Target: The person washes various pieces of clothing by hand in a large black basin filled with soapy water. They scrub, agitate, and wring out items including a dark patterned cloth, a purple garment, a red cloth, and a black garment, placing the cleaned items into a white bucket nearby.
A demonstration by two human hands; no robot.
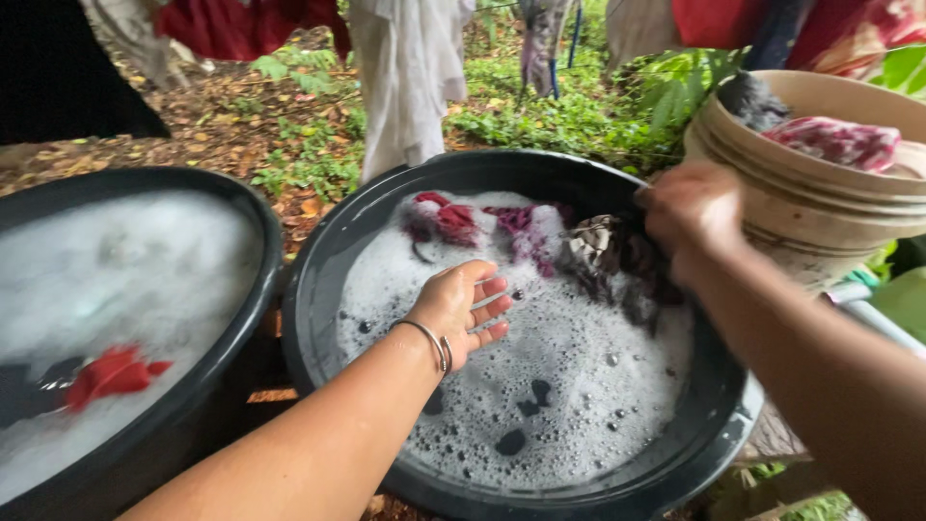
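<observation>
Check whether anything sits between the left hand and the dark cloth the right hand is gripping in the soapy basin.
Nothing solid shows between them. The left hand hovers open over the suds; the dark cloth, in the right hand's grip, lies across a stretch of foam in the black basin. What lies under the foam cannot be seen.

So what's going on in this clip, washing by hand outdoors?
Yes. A person leans over a dark round basin full of sudsy water. The left hand hovers open over the foam, fingers spread, holding nothing. The right hand grips a dark wet cloth at the basin's far edge, lifting it partly out of the suds. Red and purple clothes soak nearby. A second basin of suds sits to the left, a beige bucket of laundry to the right, and garments hang behind.
</observation>
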